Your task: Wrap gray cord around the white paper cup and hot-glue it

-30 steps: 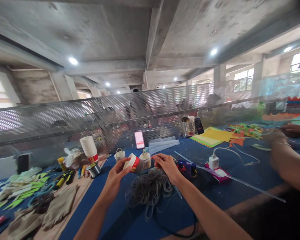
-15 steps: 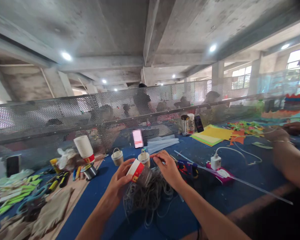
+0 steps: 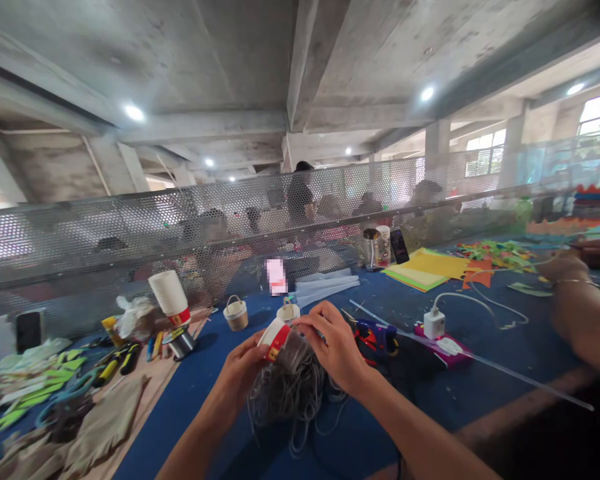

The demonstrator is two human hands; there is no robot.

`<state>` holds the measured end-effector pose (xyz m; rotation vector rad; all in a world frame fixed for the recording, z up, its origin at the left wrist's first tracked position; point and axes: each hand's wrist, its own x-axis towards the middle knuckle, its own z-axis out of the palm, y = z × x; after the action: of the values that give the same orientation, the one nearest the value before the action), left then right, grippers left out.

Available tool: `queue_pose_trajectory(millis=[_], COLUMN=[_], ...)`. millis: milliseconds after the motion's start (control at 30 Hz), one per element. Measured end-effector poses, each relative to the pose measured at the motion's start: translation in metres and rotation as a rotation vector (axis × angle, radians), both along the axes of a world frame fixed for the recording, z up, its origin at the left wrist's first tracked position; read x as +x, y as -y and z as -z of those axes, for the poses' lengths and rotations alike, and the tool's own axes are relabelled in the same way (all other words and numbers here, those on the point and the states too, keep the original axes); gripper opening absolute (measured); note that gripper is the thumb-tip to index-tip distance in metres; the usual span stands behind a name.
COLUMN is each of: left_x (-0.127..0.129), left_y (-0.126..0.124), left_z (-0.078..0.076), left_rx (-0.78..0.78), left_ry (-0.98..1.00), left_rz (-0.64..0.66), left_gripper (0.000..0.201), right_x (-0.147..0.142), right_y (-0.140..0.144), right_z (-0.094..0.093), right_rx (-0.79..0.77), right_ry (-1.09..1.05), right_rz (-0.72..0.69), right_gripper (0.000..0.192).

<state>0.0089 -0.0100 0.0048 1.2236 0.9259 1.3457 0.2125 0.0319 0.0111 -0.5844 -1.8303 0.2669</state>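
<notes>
I see my left hand (image 3: 241, 368) with its fingers closed around a tilted red-and-white paper cup (image 3: 276, 335) above the blue desk (image 3: 380, 407), my right hand (image 3: 334, 348) pinching grey cord (image 3: 285, 393) against its wrapped side.

1. Open blue table (image 3: 505, 347) lies right of the right hand (image 3: 333, 347), as far as the white charger (image 3: 434, 325) and its cable (image 3: 485, 303).
2. A long clear rod (image 3: 505, 375) crosses that stretch slantwise, from the glue gun (image 3: 375, 331) toward the near right edge.
3. A tangle of grey cord (image 3: 287, 393) fills the space under both hands; bare cloth shows near and left of it.
4. Far of the left hand (image 3: 240, 367), 2 small baskets (image 3: 235, 313) stand apart, with a gap between.
5. Left, the stacked paper cups (image 3: 169, 293), tape roll (image 3: 180, 341) and pliers (image 3: 113, 363) crowd the way.
6. The mesh screen (image 3: 130, 233) closes the far side.
7. A co-worker's forearm (image 3: 580, 313) blocks the far right.
</notes>
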Motion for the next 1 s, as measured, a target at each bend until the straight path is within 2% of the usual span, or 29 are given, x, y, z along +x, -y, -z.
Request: queue_pose_trajectory(millis=[133,300,467,700,867,1000], left_x=[0.003,0.002,-0.001,-0.005,-0.008,-0.005], left_y=[0.004,0.003,0.003,0.004,0.000,0.003], left_z=[-0.005,-0.003,-0.003,-0.004,-0.005,-0.010], left_rx=[0.017,0.017,0.005,-0.021,0.092,0.197], left_ry=[0.015,0.048,0.063,0.040,-0.092,-0.245], left_rz=[-0.029,-0.090,-0.164,-0.211,-0.252,-0.302], left_gripper=[0.023,0.024,0.024,0.027,0.027,0.027], right_x=[0.000,-0.003,-0.005,-0.006,-0.009,-0.012], right_y=[0.002,-0.004,-0.012,-0.015,-0.020,-0.017], right_z=[-0.002,-0.001,0.002,0.002,0.005,0.008], right_rx=[-0.037,-0.198,-0.331,-0.475,-0.561,-0.791], right_ry=[0.000,-0.151,-0.213,-0.215,-0.352,-0.441], right_rz=[-0.009,-0.165,-0.162,-0.248,-0.358,-0.500], right_gripper=[0.020,0.013,0.020,0.014,0.020,0.027])
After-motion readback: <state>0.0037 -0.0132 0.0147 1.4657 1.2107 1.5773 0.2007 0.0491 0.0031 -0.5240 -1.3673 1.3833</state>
